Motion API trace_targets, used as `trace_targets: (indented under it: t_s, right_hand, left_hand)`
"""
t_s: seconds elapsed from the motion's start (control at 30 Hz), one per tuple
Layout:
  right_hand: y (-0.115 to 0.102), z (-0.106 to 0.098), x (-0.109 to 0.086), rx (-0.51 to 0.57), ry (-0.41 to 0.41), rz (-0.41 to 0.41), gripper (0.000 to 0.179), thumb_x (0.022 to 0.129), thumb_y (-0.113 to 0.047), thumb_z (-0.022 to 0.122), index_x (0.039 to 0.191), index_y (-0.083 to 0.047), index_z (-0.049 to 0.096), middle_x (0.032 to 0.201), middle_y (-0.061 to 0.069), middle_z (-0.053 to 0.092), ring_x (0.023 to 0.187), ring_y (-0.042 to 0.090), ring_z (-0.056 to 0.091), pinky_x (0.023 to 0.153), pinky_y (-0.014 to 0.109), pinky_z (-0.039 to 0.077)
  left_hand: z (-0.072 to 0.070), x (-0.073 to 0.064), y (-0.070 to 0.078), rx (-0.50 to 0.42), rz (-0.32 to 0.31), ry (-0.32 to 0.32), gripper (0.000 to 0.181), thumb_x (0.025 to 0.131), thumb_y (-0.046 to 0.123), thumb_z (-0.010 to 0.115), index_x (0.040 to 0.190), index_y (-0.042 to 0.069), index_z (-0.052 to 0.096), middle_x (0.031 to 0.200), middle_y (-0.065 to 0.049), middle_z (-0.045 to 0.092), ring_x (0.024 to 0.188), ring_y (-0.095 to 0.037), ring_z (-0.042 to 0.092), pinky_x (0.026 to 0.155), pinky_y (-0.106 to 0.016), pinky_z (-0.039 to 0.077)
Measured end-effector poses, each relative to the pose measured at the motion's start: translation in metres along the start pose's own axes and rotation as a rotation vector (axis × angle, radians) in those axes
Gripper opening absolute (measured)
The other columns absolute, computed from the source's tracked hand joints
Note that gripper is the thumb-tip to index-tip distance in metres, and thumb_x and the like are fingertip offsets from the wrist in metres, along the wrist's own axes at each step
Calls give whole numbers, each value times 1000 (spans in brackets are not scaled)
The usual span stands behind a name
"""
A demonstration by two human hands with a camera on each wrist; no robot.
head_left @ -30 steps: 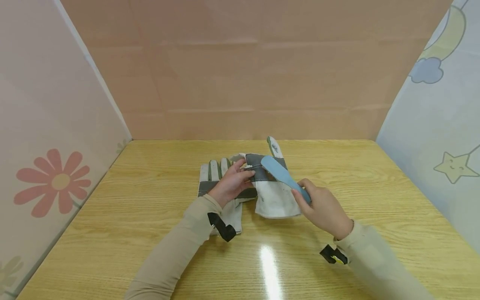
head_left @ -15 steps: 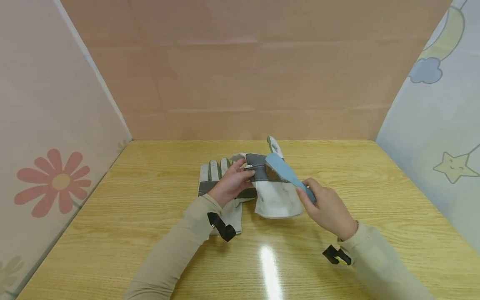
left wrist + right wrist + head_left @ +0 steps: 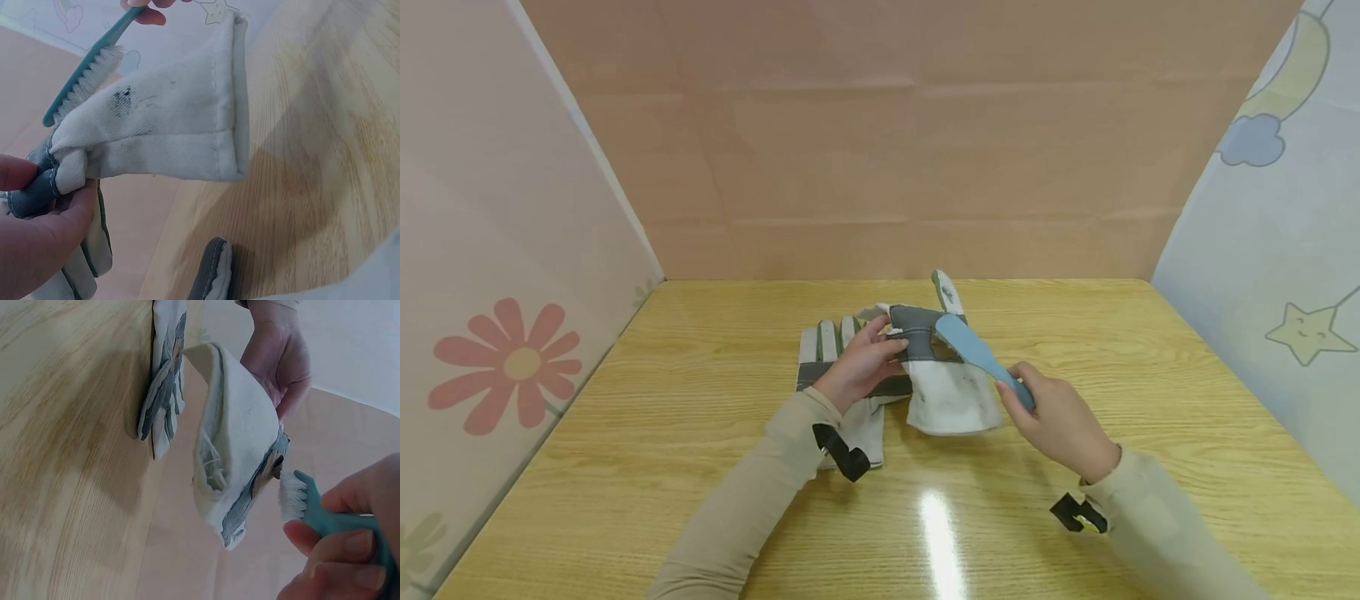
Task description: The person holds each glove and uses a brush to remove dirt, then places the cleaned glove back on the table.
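My left hand (image 3: 867, 367) pinches a work glove (image 3: 953, 400), white with a grey band, and holds it up off the table. Dark smudges mark its white cuff (image 3: 169, 109). In my right hand (image 3: 1062, 421) is a blue scrub brush (image 3: 973, 346), gripped by its handle. Its white bristles (image 3: 292, 497) face the grey band, right at a brown patch (image 3: 269, 472) on it. A second glove (image 3: 817, 375), white and grey with green between the fingers, lies on the table below and left of the held one, partly hidden by my left hand.
The wooden table (image 3: 700, 467) runs back to a pinkish-brown panel (image 3: 880, 167). Pale walls with printed pictures, a flower (image 3: 520, 364) on the left and a star (image 3: 1307, 333) on the right, stand along both sides.
The brush and my right hand have shifted slightly to the right along the grey band, baring the brown patch. My left hand and the held glove have barely moved.
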State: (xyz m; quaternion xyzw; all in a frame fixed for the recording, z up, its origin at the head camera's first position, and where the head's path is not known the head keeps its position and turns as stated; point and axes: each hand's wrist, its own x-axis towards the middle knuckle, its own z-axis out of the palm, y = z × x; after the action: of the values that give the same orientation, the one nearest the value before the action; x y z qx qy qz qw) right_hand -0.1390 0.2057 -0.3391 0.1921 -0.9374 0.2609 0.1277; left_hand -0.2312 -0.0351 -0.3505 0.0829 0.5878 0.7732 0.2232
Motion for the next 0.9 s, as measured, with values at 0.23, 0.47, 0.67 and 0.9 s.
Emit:
trace_targets:
  t_s: [0.23, 0.47, 0.67, 0.9]
  right_hand:
    - [-4, -1, 2, 51, 28, -24, 14, 97, -14, 50, 97, -2, 56, 50, -7, 32, 39, -4, 21, 37, 18, 27]
    - [-6, 2, 3, 48, 20, -46, 12, 96, -13, 51, 95, -2, 55, 49, -8, 33, 39, -6, 21, 37, 16, 26]
    - [-2, -1, 1, 25, 27, -20, 12, 96, -12, 51, 94, -1, 55, 49, -7, 32, 39, -5, 21, 37, 15, 25]
    - [-2, -2, 2, 36, 45, -21, 15, 97, -15, 50, 97, -1, 56, 49, -7, 31, 39, -4, 20, 37, 18, 26]
  left_hand:
    - [2, 0, 0, -39, -6, -22, 63, 96, -3, 38, 151, 13, 10, 147, -24, 33, 132, -40, 38, 107, -49, 35]
    - [1, 0, 0, -23, 2, -32, 62, 96, -3, 37, 151, 13, 10, 146, -25, 33, 131, -40, 39, 105, -47, 37]
    - [0, 0, 0, -26, 4, -17, 61, 96, -2, 37, 150, 12, 12, 146, -25, 34, 131, -40, 40, 105, -47, 37]
    - [1, 1, -1, -13, 5, -21, 60, 96, -2, 38, 150, 11, 15, 144, -25, 36, 127, -37, 45, 96, -39, 45]
